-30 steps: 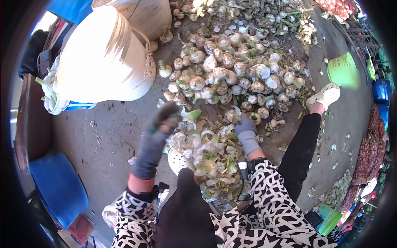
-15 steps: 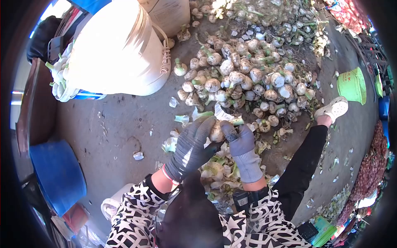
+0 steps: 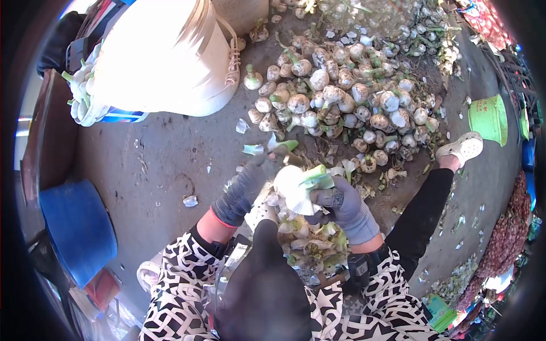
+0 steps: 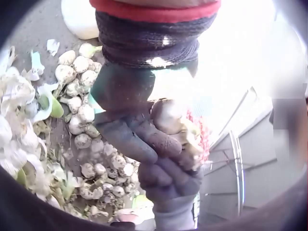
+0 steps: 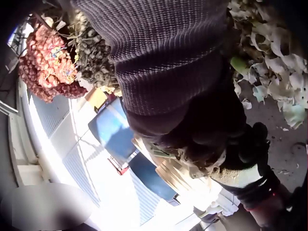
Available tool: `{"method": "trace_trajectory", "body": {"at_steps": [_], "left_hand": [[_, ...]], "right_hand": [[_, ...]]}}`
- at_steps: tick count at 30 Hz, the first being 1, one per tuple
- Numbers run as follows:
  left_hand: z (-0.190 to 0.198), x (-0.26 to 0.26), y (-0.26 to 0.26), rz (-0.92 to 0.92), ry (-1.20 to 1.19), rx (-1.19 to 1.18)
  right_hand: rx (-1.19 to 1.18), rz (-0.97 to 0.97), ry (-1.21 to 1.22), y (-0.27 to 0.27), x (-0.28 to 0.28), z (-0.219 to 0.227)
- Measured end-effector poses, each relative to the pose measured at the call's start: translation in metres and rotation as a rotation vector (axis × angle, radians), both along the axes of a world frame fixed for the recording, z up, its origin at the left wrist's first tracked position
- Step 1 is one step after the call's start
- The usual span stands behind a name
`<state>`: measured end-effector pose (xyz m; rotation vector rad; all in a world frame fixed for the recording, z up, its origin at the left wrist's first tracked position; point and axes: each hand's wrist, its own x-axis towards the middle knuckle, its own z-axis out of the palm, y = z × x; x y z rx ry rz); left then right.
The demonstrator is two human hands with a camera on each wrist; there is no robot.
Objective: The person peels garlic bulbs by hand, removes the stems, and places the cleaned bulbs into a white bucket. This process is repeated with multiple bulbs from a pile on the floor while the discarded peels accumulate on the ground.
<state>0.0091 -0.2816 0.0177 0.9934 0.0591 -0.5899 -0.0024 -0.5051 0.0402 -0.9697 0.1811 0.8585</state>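
Note:
In the head view my gloved right hand (image 3: 344, 207) grips a garlic bulb (image 3: 289, 183) by its green stalk side. The bulb looks clean and white, and a short cut stem (image 3: 314, 174) sticks up from it. My left hand (image 3: 250, 179), in a dark glove with a red cuff edge, is blurred just left of the bulb. Seen from the left wrist, the fingers (image 4: 137, 144) of that hand lie right at the bulb (image 4: 166, 115), with the right hand (image 4: 171, 185) below; I cannot tell whether they pinch anything. Shadow covers most of the grip in the right wrist view.
A big heap of soiled garlic bulbs (image 3: 341, 94) lies ahead on the floor. Stripped garlic skins (image 3: 313, 244) pile up between the feet. A white bucket (image 3: 210, 85) stands at the back left, a blue bin (image 3: 79, 233) at the left, and a green bucket (image 3: 489, 119) far right.
One second ago the hands were apart; then both met around a brownish bulb. Now the bulb shows white in my right hand, and my left hand has shifted left of it.

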Motion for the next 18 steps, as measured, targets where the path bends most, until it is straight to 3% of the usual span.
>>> {"method": "trace_trajectory", "body": {"at_steps": [2, 4, 6, 8, 9, 10, 11, 12, 13, 14, 16, 18], "left_hand": [[0.003, 0.005, 0.001, 0.131, 0.027, -0.025], [0.019, -0.007, -0.006, 0.023, -0.518, 0.621], [0.043, -0.012, -0.016, -0.063, -0.58, 0.755], [0.041, -0.007, -0.008, -0.096, -0.004, 0.161], [0.04, -0.006, -0.015, -0.072, -0.119, 0.357], [0.033, -0.007, -0.008, -0.074, -0.12, 0.36], [0.024, -0.008, 0.004, -0.048, -0.031, 0.253], [0.039, 0.0, 0.004, -0.023, 0.055, 0.149], [0.067, -0.002, 0.004, -0.138, -0.318, 0.503], [0.066, 0.001, 0.006, -0.139, -0.324, 0.508], [0.059, 0.008, 0.013, -0.203, -0.072, 0.299], [0.047, 0.01, 0.015, -0.205, -0.165, 0.199]], "right_hand": [[0.167, -0.068, 0.156, 0.008, 0.001, -0.009], [0.097, -0.064, 0.07, 0.015, 0.002, -0.006], [0.104, 0.0, -0.017, 0.017, -0.002, -0.003], [0.226, -0.001, 0.03, 0.023, -0.006, -0.01], [0.571, -0.016, 0.149, 0.027, -0.008, -0.017], [0.915, -0.025, 0.263, 0.028, -0.009, -0.022], [0.919, -0.062, 0.3, 0.027, -0.011, -0.023], [0.923, -0.061, 0.295, 0.02, -0.016, -0.032], [0.837, -0.095, 0.241, 0.008, -0.024, -0.046], [0.749, -0.128, 0.189, -0.004, -0.033, -0.053], [0.254, 0.188, 0.116, -0.027, -0.053, -0.048], [0.042, 0.327, 0.06, -0.021, -0.081, -0.025]]}}
